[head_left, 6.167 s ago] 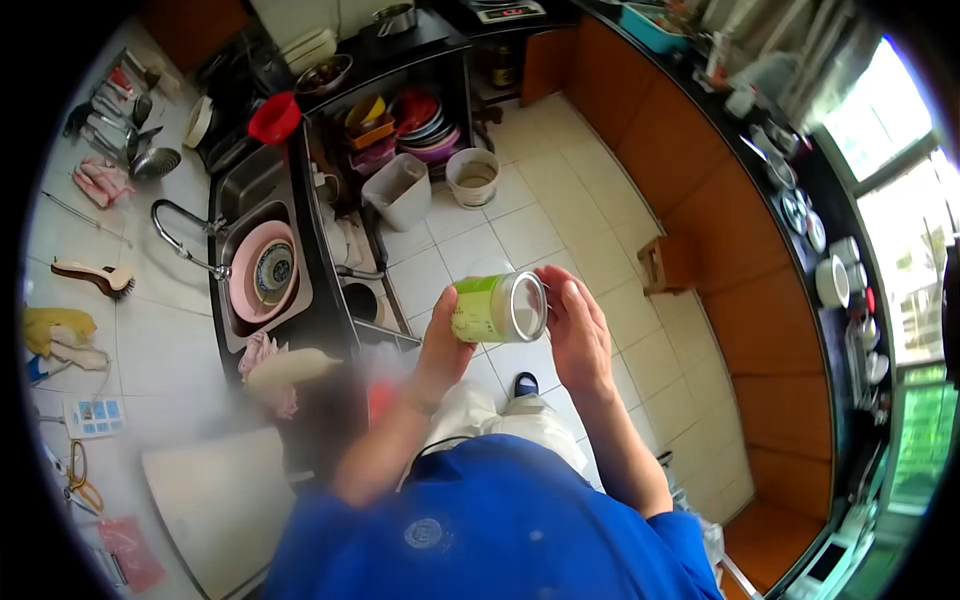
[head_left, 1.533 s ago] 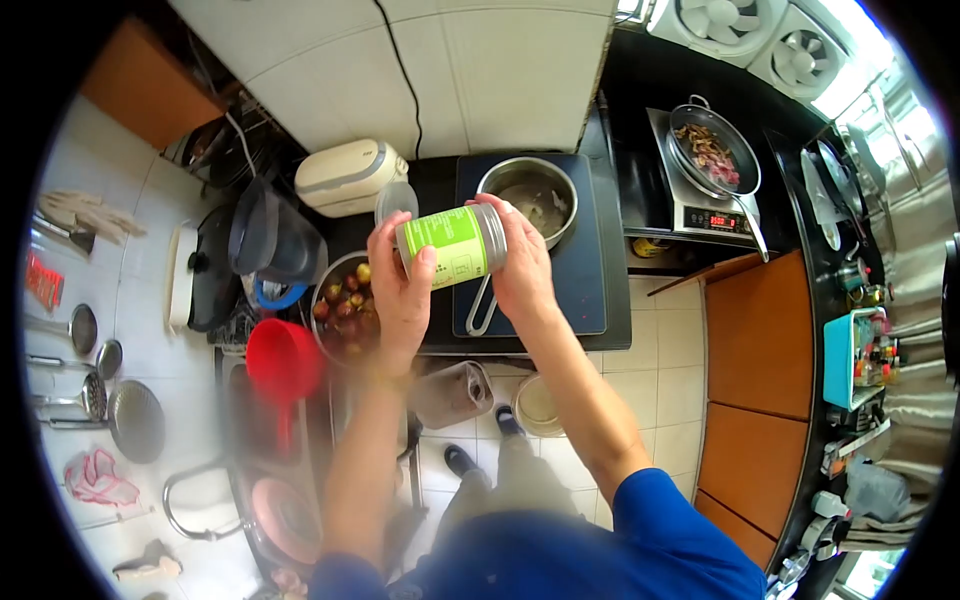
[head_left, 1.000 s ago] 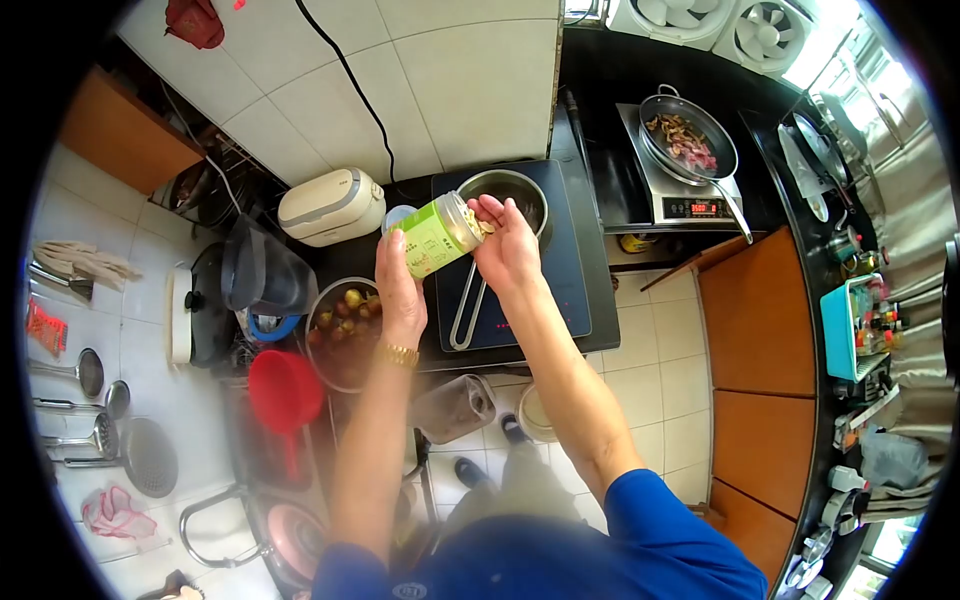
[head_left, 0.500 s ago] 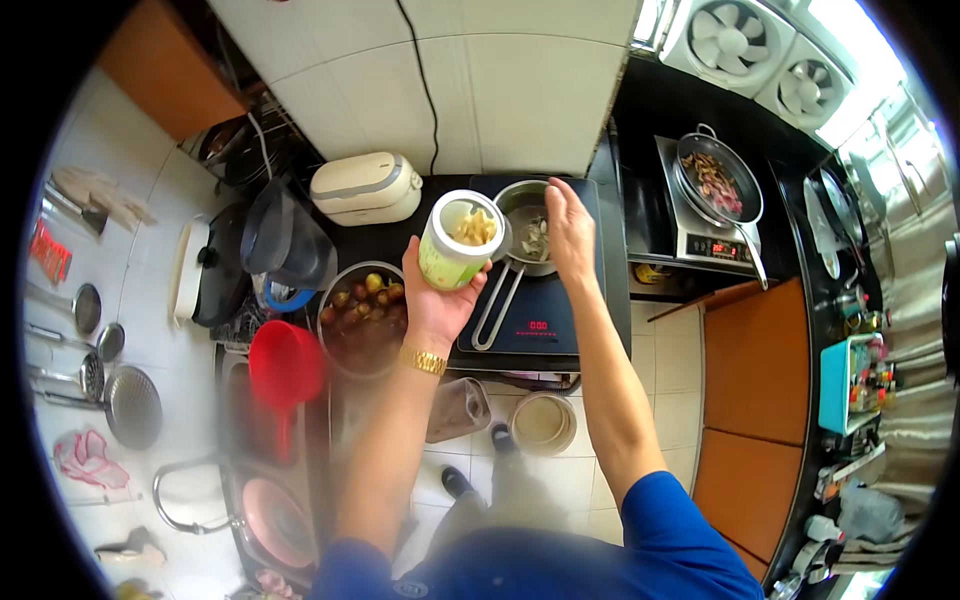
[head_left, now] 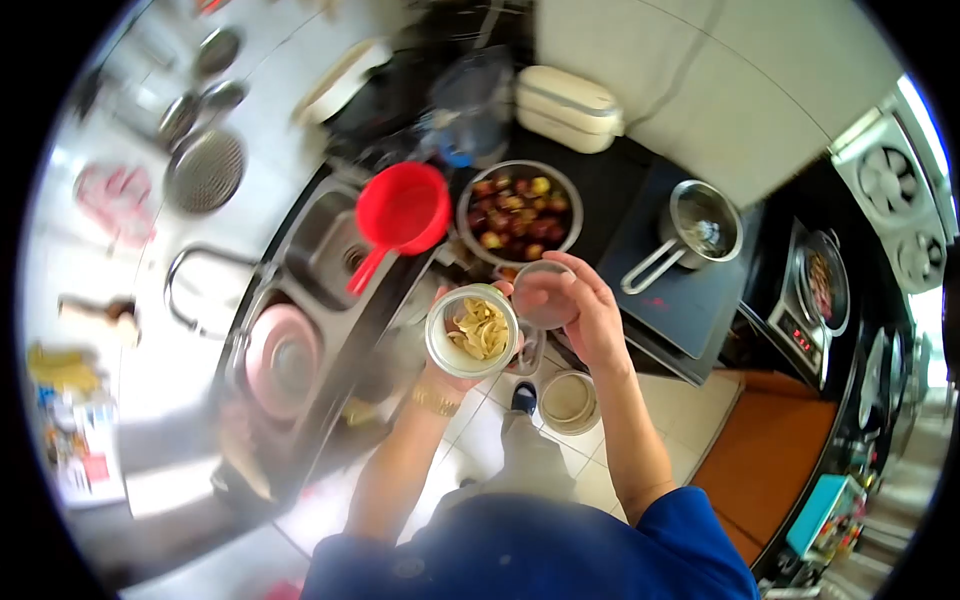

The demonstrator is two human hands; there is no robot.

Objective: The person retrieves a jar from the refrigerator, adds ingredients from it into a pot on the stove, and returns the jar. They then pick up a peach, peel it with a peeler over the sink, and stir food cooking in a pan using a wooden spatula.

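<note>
My left hand (head_left: 450, 378) is wrapped round a white-rimmed jar (head_left: 438, 345), held upright with its mouth open towards me. Pale yellow dried slices (head_left: 482, 330) lie inside it. A clear round lid (head_left: 541, 296) is pinched in my right hand (head_left: 598, 318), just beside the jar's rim; some of my fingers show through or behind it. Farther right, a small saucepan (head_left: 704, 232) with a long wire handle sits on the black induction cooktop (head_left: 650, 300), with some pale pieces in its bottom.
A metal bowl of dark reddish fruit (head_left: 520, 215) stands behind my hands. Left of it a red dipper (head_left: 402, 207) rests by the sink (head_left: 325, 240). A cream lunch box (head_left: 568, 108) is against the wall. At right, a frying pan (head_left: 825, 285) holds food on another cooker.
My view has turned left, towards the sink. My left hand has brought the jar away from the saucepan, and my right hand has left the pan's side and now holds the lid beside the jar.
</note>
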